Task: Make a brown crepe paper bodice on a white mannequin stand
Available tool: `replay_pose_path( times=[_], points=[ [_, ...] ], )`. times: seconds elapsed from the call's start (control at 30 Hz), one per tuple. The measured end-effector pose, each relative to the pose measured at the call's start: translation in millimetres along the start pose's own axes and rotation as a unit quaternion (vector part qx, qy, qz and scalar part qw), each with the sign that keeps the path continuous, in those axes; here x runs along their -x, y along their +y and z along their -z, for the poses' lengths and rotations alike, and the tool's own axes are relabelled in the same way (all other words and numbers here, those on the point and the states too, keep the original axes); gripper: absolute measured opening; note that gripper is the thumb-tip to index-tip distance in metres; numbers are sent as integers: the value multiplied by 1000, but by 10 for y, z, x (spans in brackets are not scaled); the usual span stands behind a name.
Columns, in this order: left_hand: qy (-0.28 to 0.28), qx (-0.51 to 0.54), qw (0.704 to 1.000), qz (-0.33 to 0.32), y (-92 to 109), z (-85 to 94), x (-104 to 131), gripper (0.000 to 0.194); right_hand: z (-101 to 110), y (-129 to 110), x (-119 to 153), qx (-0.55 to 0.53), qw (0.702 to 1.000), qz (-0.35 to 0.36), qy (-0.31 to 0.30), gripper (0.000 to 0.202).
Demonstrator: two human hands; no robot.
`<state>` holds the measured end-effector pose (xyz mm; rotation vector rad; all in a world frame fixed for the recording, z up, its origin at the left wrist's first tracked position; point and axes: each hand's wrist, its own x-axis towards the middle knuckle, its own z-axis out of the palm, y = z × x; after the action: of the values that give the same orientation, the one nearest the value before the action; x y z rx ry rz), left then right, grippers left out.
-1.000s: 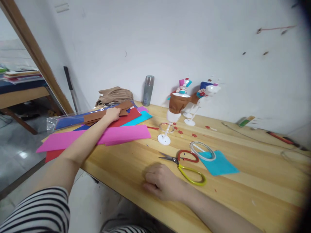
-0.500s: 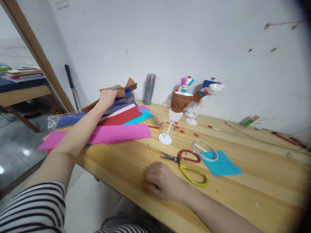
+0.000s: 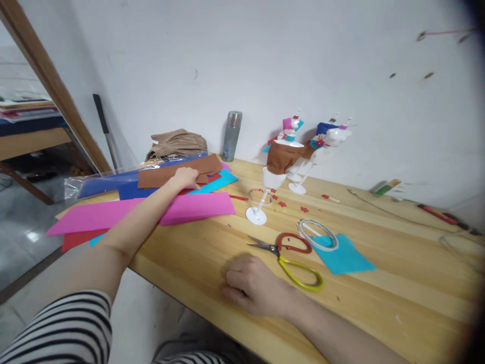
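Observation:
My left hand [image 3: 186,178] reaches over the pile at the table's left and grips brown felt sheets [image 3: 162,174], its fingertips partly hidden. Under them lie blue, red and light-blue sheets [image 3: 228,180]. A long pink sheet [image 3: 200,206] lies in front, crossed by my left forearm. My right hand [image 3: 248,283] rests on the table as a loose fist, with nothing seen in it. Just beyond it lie scissors [image 3: 273,249] with one red and one yellow handle, blades slightly apart. A light-blue square [image 3: 346,255] sits partly under a roll of white tape [image 3: 317,234].
Small white dress-form stands, one with brown cloth [image 3: 284,156], stand toward the wall. A grey flask [image 3: 232,136] is behind the pile, beside folded tan cloth [image 3: 180,143]. Red flower cut-outs [image 3: 282,204], a clear tape ring [image 3: 260,203] and a red-handled tool [image 3: 437,215] lie about.
My left hand has come forward and right, bringing the brown sheets from the back onto the coloured pile and uncovering the tan cloth. My right hand stays put.

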<state>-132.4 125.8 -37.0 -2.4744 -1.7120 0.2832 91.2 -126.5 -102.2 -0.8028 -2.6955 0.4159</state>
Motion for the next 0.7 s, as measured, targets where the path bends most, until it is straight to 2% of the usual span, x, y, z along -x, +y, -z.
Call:
replay_pose_path(
  times=[0.17, 0.37, 0.57, 0.7],
  points=[
    [14, 1, 1000, -5, -17, -47, 9, 41, -8, -1, 11, 4, 1000, 1, 5, 28],
    [32, 26, 999, 14, -108, -80, -15, 40, -8, -7, 19, 4, 1000, 2, 12, 28],
    [65, 88, 992, 67, -352, 30, -36, 42, 19, -38, 3, -7, 1000, 7, 23, 30],
    [118, 111, 979, 127, -433, 27, -42, 43, 25, -46, -4, -12, 999, 17, 31, 31]
  ],
)
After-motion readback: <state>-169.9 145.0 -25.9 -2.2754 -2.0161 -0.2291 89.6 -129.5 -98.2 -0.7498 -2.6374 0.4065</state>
